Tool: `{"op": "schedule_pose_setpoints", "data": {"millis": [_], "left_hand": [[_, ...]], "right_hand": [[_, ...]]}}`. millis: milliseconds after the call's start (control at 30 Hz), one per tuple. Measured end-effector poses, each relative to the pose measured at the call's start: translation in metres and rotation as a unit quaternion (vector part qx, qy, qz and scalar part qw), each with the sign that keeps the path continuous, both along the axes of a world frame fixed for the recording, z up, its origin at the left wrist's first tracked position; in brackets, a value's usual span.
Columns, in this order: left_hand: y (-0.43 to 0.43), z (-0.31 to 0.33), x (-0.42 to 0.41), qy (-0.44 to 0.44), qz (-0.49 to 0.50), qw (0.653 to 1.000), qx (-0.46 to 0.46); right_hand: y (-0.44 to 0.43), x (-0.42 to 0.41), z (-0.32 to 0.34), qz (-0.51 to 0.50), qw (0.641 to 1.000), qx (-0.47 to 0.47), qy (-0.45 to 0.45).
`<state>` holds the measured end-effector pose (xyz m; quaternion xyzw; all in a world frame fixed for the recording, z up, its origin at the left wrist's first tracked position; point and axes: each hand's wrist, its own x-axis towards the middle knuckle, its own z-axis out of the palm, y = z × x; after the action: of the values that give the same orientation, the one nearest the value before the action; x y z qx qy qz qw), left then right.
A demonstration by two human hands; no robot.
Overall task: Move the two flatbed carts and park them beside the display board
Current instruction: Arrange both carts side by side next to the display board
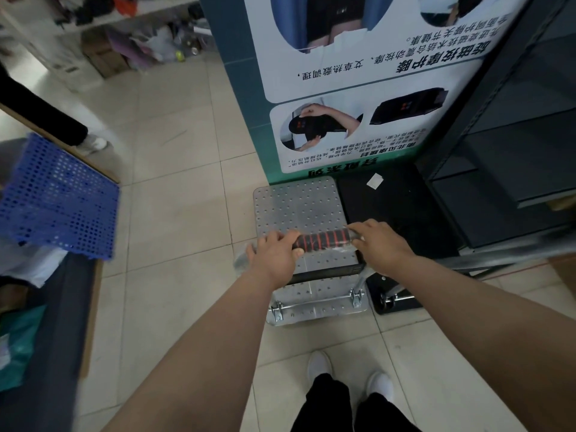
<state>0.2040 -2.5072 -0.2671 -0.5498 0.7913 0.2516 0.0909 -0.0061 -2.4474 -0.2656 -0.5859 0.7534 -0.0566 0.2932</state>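
From the head view, we judge the task nearly finished. The black cart (pixel 396 207) is parked at the foot of the display board (pixel 358 88), close beside the dark shelving (pixel 514 135). The silver cart (pixel 299 207) stands just beside it on the tiled floor (pixel 174 188), its front edge at the board's base. What seems left is a final nudge and letting go.

Our left hand (pixel 274 257) and right hand (pixel 378 244) both grip the handle (pixel 324 240), fingers curled round it. The silver deck is dimpled metal, and the handle's grip is striped red and black.
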Motion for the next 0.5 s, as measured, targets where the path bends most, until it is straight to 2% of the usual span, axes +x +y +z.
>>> {"op": "schedule_pose_setpoints", "data": {"millis": [300, 500], "left_hand": [[-0.004, -0.002, 0.010, -0.002, -0.028, 1.000, -0.008], [0.005, 0.003, 0.012, -0.023, -0.031, 0.999, -0.021]], "right_hand": [[0.007, 0.014, -0.003, -0.025, 0.999, -0.026, 0.005], [0.026, 0.016, 0.004, 0.051, 0.996, 0.014, 0.074]]}}
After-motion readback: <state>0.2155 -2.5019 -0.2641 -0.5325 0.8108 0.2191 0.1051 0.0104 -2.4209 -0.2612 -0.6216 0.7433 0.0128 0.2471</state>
